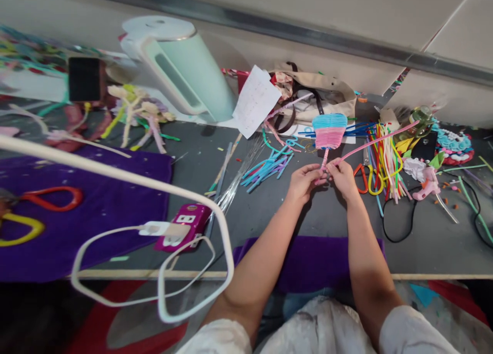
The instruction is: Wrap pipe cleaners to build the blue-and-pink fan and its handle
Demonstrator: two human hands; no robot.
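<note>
Both hands meet over the grey table. My left hand (307, 179) pinches the lower end of a pink stem, topped by a blue-and-pink pipe cleaner piece (329, 132) that stands upright above my fingers. The stem shows a spiral wrap of pink. Close beside it, my right hand (341, 175) is closed on a pink pipe cleaner (379, 140), whose long free end sticks out to the upper right. The fingertips of both hands nearly touch, and what lies exactly between them is partly hidden.
Right of my hands lie scissors (361, 178), a bundle of coloured pipe cleaners (387, 154) and a pink glue gun (427, 184). Cut blue and purple pieces (268, 168) lie left. Farther left are a mint kettle (188, 69), a purple power strip (185, 225) and a white cable (227, 241).
</note>
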